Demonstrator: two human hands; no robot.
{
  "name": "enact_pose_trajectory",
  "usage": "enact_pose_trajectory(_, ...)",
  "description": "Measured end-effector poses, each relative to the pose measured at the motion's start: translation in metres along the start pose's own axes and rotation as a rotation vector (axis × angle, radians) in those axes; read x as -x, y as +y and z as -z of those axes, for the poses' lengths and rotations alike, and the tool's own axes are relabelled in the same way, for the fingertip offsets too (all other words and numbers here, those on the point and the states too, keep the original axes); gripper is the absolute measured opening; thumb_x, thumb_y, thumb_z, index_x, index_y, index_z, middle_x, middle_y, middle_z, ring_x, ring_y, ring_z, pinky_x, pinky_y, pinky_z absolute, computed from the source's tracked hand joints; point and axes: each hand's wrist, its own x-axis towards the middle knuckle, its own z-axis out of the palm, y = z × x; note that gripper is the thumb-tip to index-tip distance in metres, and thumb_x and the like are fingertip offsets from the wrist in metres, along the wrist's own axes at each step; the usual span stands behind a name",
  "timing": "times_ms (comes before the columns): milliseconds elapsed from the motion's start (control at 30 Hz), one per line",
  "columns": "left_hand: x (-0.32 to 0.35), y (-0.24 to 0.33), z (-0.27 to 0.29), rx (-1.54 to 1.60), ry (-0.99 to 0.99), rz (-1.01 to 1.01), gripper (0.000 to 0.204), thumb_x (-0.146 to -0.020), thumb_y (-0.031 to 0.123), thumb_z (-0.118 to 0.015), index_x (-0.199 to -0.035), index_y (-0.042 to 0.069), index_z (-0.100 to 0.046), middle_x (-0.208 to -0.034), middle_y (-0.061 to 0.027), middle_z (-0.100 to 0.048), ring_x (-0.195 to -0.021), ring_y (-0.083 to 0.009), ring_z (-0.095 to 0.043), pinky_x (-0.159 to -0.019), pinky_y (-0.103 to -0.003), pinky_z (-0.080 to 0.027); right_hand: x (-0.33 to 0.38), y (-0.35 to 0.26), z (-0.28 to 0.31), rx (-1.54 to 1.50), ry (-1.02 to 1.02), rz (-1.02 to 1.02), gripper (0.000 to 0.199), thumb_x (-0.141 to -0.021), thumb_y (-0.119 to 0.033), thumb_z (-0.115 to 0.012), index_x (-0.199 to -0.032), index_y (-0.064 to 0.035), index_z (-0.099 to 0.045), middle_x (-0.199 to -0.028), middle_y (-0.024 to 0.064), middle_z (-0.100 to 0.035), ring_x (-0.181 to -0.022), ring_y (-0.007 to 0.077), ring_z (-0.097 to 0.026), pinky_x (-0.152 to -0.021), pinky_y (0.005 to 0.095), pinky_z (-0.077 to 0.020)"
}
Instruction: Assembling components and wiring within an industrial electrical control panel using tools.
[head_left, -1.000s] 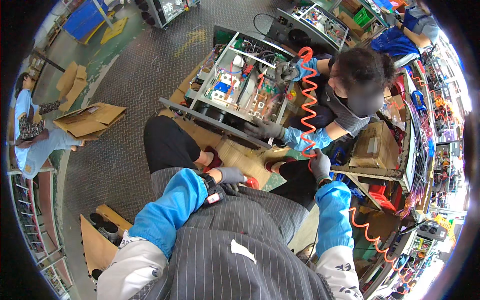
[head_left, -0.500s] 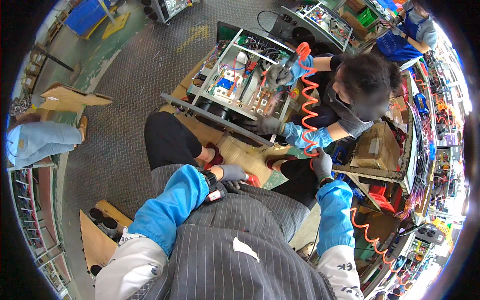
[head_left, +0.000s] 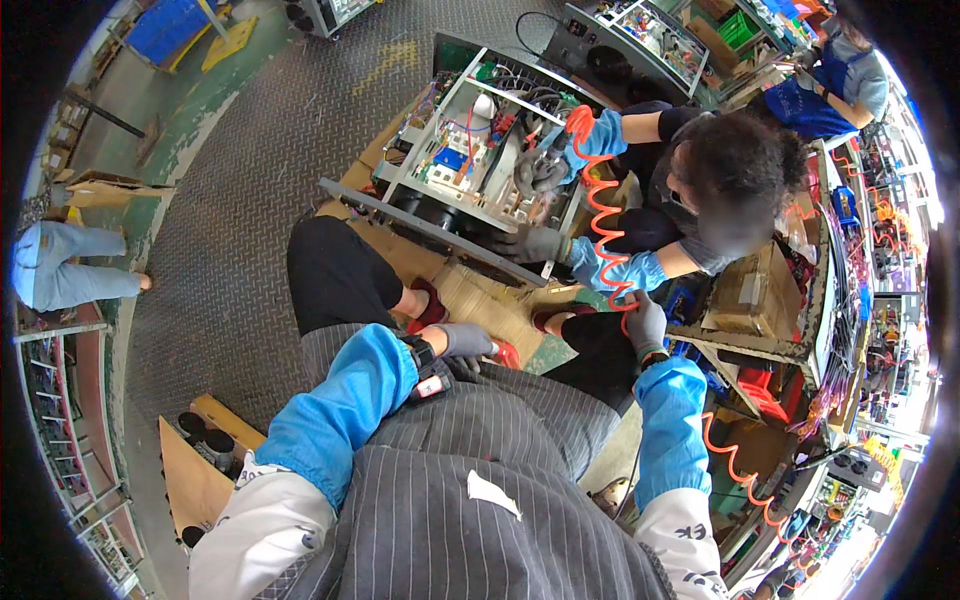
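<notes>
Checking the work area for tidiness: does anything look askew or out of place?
The open metal chassis sits tilted on cardboard on the floor, not on a bench. An orange coiled hose drapes across the co-worker's arm. Nothing looks spilled.

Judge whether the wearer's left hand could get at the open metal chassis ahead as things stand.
Probably not without leaning. The left hand rests low by the lap, and the open metal chassis lies beyond the knees, where a co-worker's gloved hands already occupy its near side.

Bright, even light; sharp centre, fisheye bending and dark rim.
</notes>
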Motion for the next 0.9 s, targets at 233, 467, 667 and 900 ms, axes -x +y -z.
enact_pose_trajectory(233,-0.004,-0.003,-0.001,-0.01,0.018,-0.042,0.041,-0.096,0.035,-0.047,-0.113,0.002,-0.063,-0.092,-0.0111,-0.072,-0.07,-0.0196,-0.07,-0.057,-0.031,-0.053,0.0,0.001,-0.001,0.014,0.018,-0.014,0.03,-0.093,-0.038,-0.054,-0.096,-0.0106,-0.066,-0.076,0.0233,-0.065,-0.077,0.0429,-0.063,-0.065,0.0511,-0.0478)
enact_pose_trajectory(467,-0.007,-0.005,0.001,-0.035,0.022,-0.012,0.041,-0.096,0.034,-0.048,-0.109,-0.002,-0.063,-0.094,-0.0125,-0.07,-0.071,-0.0195,-0.069,-0.064,-0.034,-0.055,-0.001,0.003,-0.002,0.034,-0.008,-0.011,0.023,-0.092,-0.034,-0.052,-0.098,-0.0142,-0.063,-0.077,0.0212,-0.066,-0.078,0.0418,-0.064,-0.066,0.0517,-0.0487)
enact_pose_trajectory(667,0.015,0.015,-0.001,-0.006,0.017,0.025,0.041,-0.096,0.034,-0.048,-0.107,-0.002,-0.063,-0.091,-0.0123,-0.07,-0.071,-0.0191,-0.069,-0.064,-0.033,-0.055,0.001,0.002,-0.001,0.024,0.004,-0.01,0.027,-0.094,-0.039,-0.053,-0.097,-0.014,-0.063,-0.076,0.0209,-0.066,-0.075,0.042,-0.064,-0.063,0.052,-0.0477)
enact_pose_trajectory(900,0.01,0.009,0.0,-0.039,0.05,-0.015,0.04,-0.096,0.034,-0.049,-0.108,-0.001,-0.064,-0.088,-0.0128,-0.069,-0.072,-0.022,-0.069,-0.064,-0.035,-0.055,-0.002,0.006,-0.005,0.011,0.013,0.008,0.027,-0.094,-0.039,-0.053,-0.097,-0.0139,-0.063,-0.075,0.0211,-0.065,-0.075,0.0425,-0.064,-0.063,0.0528,-0.0469)
